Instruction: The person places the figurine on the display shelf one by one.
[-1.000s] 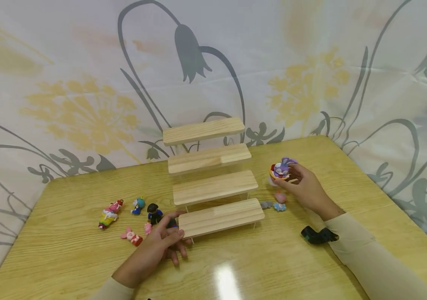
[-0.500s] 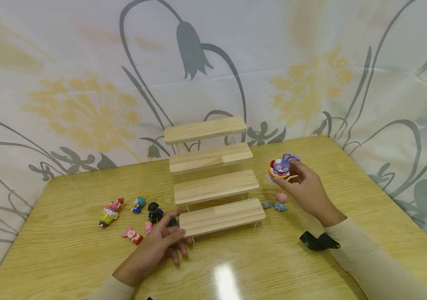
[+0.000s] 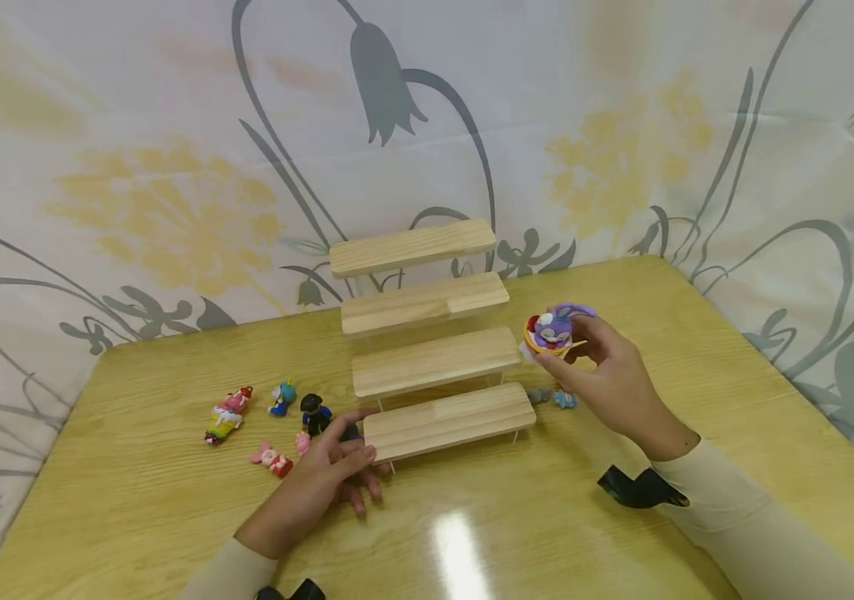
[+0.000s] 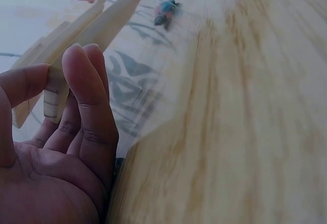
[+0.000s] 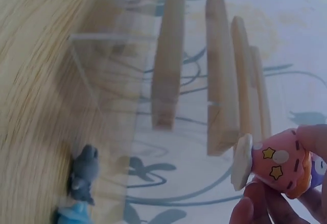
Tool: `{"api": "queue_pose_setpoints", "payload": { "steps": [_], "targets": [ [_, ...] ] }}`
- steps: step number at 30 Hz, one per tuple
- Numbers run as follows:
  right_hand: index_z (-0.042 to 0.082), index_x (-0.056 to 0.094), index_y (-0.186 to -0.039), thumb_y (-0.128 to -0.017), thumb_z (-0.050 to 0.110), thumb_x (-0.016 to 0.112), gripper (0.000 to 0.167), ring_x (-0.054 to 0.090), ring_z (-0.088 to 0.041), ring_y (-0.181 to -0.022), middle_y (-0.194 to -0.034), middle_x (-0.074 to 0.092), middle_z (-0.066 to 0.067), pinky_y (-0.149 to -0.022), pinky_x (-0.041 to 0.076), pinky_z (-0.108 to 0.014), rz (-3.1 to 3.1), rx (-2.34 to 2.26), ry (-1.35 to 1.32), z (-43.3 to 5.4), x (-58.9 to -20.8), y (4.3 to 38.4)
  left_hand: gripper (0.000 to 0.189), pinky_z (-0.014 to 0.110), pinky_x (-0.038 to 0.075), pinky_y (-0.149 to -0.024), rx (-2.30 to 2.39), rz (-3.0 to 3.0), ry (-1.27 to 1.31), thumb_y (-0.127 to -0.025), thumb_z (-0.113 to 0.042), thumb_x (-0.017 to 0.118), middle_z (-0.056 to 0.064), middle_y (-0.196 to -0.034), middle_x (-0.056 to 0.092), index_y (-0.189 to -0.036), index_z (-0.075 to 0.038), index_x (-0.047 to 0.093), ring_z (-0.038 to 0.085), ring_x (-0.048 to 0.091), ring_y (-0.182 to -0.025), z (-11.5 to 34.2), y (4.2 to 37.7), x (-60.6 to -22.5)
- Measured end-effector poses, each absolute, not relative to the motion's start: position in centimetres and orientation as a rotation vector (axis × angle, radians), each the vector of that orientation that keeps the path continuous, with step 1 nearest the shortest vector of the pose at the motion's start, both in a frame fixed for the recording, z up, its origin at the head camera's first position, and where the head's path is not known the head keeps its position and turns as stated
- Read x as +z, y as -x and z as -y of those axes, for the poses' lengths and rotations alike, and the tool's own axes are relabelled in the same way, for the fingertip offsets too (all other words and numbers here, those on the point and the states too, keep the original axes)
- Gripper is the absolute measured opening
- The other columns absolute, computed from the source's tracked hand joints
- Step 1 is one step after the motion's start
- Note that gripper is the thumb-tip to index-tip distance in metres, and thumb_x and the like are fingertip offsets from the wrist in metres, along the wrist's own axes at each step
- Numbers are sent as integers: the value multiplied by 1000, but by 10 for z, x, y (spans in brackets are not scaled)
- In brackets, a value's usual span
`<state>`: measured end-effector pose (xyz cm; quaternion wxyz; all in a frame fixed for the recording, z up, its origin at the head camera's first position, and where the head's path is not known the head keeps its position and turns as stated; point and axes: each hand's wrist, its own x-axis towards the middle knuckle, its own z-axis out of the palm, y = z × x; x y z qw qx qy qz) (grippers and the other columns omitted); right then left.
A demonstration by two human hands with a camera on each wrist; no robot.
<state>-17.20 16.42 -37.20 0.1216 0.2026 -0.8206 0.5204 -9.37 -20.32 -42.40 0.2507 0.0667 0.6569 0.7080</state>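
A four-tier wooden display stand [image 3: 451, 423] with clear supports stands mid-table. My left hand [image 3: 327, 473] grips the left end of its lowest board; in the left wrist view, the board's end [image 4: 55, 94] sits between thumb and fingers. To the right of the stand, my right hand [image 3: 614, 379] holds a figurine of a purple rabbit in a cup [image 3: 551, 333] between thumb and fingers. In the right wrist view, the figurine's pink cup [image 5: 280, 164] has yellow stars and a pale base, and overlaps the board ends.
Left of the stand lie a pink-and-yellow figurine [image 3: 227, 415], a blue figurine [image 3: 282, 398], a black-hatted figure [image 3: 314, 414] and a pink rabbit figurine [image 3: 272, 459]. Right of it are a grey figurine [image 5: 85, 172] and a light-blue one [image 3: 565, 400]. A patterned cloth [image 3: 471, 125] hangs behind.
My right hand has lifted the rabbit figurine slightly and carried it left, closer to the stand. My left hand keeps its hold on the lowest board. The head view has tilted a little.
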Motion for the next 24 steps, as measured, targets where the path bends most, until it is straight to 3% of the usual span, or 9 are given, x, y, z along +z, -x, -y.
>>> {"api": "queue_pose_setpoints", "payload": {
  "steps": [5,14,20,24],
  "targets": [
    [3,57,-130,-89,6,74,45,62,-7,-80,-111,65,-11,-58,55,-21,2405,1455,-598,-158,-363,170,62,25,57,-60,1932,-1787,-199,-106,-27,52,8,-106,68,-157,-19,18,13,68,-77,203,95,-425],
    [3,56,-131,-90,12,75,46,63,-9,-86,-112,68,-11,-75,52,-13,2432,1382,-647,-144,-342,176,62,25,57,-59,1954,-1780,-248,-106,-25,51,10,-106,67,-157,-17,17,13,68,-77,202,96,-425],
    [6,57,-131,-91,14,74,44,69,-22,-92,-114,68,-12,-77,55,-16,2425,1454,-713,-126,-327,183,60,26,57,-57,1959,-1806,-263,-106,-24,52,9,-103,62,-156,-18,19,14,68,-76,201,97,-424],
    [4,57,-129,-91,14,75,44,69,-22,-95,-115,68,-12,-84,57,-22,2413,1503,-742,-112,-322,191,60,26,57,-57,1944,-1817,-263,-106,-24,51,8,-102,61,-156,-18,18,14,68,-76,202,96,-425]
  ]
}}
